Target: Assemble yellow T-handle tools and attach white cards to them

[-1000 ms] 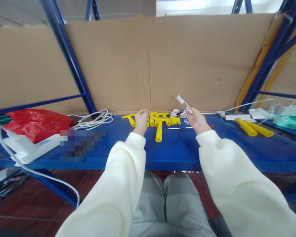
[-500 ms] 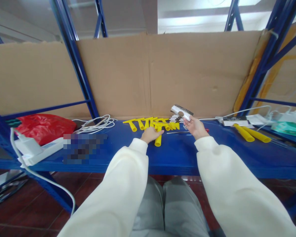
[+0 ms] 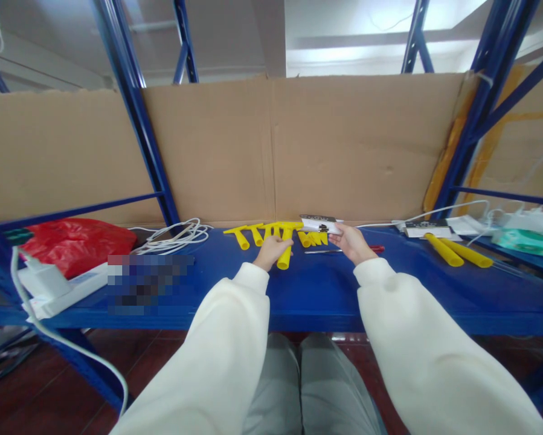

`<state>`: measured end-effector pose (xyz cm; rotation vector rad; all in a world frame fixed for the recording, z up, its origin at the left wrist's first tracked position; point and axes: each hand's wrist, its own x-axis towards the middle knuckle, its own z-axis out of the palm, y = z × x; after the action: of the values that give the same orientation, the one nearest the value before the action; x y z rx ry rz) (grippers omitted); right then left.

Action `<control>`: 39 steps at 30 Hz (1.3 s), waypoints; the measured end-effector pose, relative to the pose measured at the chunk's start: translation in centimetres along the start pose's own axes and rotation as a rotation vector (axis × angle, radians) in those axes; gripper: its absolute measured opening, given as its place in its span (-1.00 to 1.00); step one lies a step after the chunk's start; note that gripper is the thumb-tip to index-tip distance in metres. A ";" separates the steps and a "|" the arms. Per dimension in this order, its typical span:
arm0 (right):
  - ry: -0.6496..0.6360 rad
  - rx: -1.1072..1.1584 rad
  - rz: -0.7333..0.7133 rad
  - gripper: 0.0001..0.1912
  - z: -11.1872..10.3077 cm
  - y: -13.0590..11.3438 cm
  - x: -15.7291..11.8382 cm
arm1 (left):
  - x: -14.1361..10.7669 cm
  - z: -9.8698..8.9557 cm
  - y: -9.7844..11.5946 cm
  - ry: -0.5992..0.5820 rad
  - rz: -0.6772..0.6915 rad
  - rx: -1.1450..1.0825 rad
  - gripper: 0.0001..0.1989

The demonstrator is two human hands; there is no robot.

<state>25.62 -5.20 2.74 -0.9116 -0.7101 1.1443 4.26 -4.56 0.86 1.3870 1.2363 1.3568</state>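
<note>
My left hand [image 3: 273, 251] is closed on a yellow T-shaped handle [image 3: 284, 260], whose crossbar points to the right. Between the fingers of my right hand [image 3: 350, 241] is a white sleeve [image 3: 320, 225] with black print. The sleeve's left end meets the right end of the crossbar; whether it is around it or only touching, I cannot tell. More yellow T-shaped handles [image 3: 241, 238] lie in a row to the left, partly behind my left hand. Short yellow pieces [image 3: 314, 239] lie between my hands. A thin rod with a red handle [image 3: 377, 248] lies beside my right hand.
On the blue shelf [image 3: 316, 296], two yellow tubes [image 3: 447, 251] lie at the right near white packs. A red bag [image 3: 78, 244], a power strip [image 3: 78, 290] and coiled white cable [image 3: 180, 235] sit at the left. Cardboard [image 3: 217, 151] stands along the back.
My right hand has brought the white sleeve down and left to the crossbar of the yellow handle. My left hand now has the handle turned slightly, with its stem nearer the left. The view has tilted slightly.
</note>
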 end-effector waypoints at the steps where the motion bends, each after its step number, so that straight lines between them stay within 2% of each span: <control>1: 0.010 0.003 -0.011 -0.85 0.1 -0.1 -0.2 | -0.1 0.0 0.4 -0.009 -0.051 -0.002 -0.87; 5: 0.008 -0.024 -0.035 -0.83 0.7 -0.1 -0.8 | -0.2 -0.2 1.6 0.137 -0.075 -0.178 -0.86; 9: -0.060 -0.064 -0.029 -0.80 1.1 0.3 -1.1 | -0.1 -0.4 2.0 0.263 -0.123 -0.325 -0.81; 14: -0.210 -0.101 -0.001 -0.79 1.3 1.1 -1.2 | 0.8 -0.6 1.4 0.315 -0.103 -0.382 -0.79; 18: -0.283 -0.083 -0.006 -0.83 1.3 1.3 -1.4 | 1.6 -0.9 1.0 0.341 -0.069 -0.410 -0.82; 26: -0.351 -0.153 -0.018 -0.80 1.9 1.6 -2.1 | 1.8 -0.9 0.4 0.295 -0.118 -0.406 -0.83; 35: -0.414 -0.264 -0.124 -0.82 2.1 2.7 -1.9 | 2.5 -0.5 -1.1 -0.016 -0.144 -0.437 -0.78; 39: -0.413 -0.306 -0.228 -0.76 2.0 2.9 -1.6 | 2.6 -0.8 -0.8 -0.082 -0.160 -0.483 -0.82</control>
<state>22.17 -5.88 1.12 -0.8258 -1.3204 1.0439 3.24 -1.91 0.66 0.9724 0.8684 1.3580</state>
